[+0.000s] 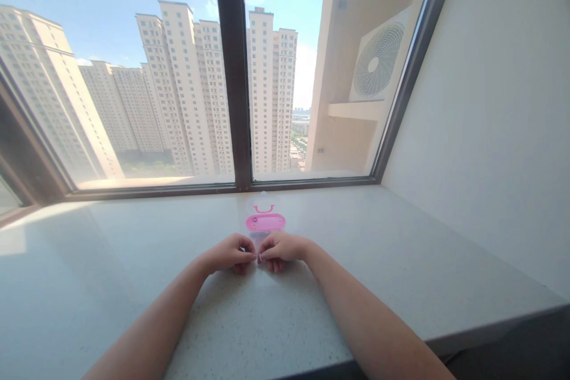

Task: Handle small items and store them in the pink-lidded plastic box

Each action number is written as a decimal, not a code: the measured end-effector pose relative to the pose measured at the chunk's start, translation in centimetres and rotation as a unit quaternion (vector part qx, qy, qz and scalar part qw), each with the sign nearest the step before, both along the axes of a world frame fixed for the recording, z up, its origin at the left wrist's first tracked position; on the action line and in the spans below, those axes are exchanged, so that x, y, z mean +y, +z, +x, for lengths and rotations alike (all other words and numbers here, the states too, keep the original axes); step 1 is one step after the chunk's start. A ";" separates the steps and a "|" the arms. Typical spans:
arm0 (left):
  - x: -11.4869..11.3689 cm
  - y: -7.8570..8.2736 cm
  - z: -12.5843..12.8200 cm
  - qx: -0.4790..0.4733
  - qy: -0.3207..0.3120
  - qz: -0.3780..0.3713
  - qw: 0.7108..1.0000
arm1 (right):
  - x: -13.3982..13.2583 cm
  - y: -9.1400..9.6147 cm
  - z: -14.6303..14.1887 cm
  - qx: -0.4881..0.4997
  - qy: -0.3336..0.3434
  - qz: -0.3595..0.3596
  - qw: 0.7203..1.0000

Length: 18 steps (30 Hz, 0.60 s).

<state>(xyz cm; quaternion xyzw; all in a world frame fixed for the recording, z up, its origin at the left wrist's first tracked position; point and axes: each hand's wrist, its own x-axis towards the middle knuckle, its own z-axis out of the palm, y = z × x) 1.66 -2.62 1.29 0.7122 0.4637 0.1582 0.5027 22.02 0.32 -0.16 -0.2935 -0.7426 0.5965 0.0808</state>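
My left hand [231, 253] and my right hand [279, 249] rest side by side on a pale stone windowsill [133, 261], fingertips pinched together and almost touching each other. Whatever lies between the fingertips is too small to make out. Just beyond the hands stands a small pink case with a clear open lid [265, 218], its pink handle showing through the lid. Both forearms reach in from the bottom of the view.
A large window with a dark centre post [232, 71] runs along the back of the sill. A plain wall [490, 130] closes the right side. The sill's front edge [490, 332] drops off at lower right.
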 end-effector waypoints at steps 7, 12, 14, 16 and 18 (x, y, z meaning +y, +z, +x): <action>0.0 -0.3 0.3 0.017 0.000 0.031 0.999 | -0.2 0.3 0.0 -0.001 -0.005 0.007 1.000; 0.1 -0.4 0.2 0.013 0.000 0.014 1.000 | -0.1 0.1 0.0 0.004 -0.011 0.004 1.000; 0.1 -0.2 0.2 0.013 -0.004 0.008 1.000 | 0.0 -0.1 0.0 0.008 -0.012 0.004 1.000; 0.0 0.0 0.3 0.013 -0.009 0.004 1.000 | 0.1 -0.2 0.0 0.012 -0.011 0.005 1.000; 0.0 0.1 0.3 0.012 -0.010 0.003 1.000 | 0.1 -0.3 0.0 0.014 -0.010 0.004 1.000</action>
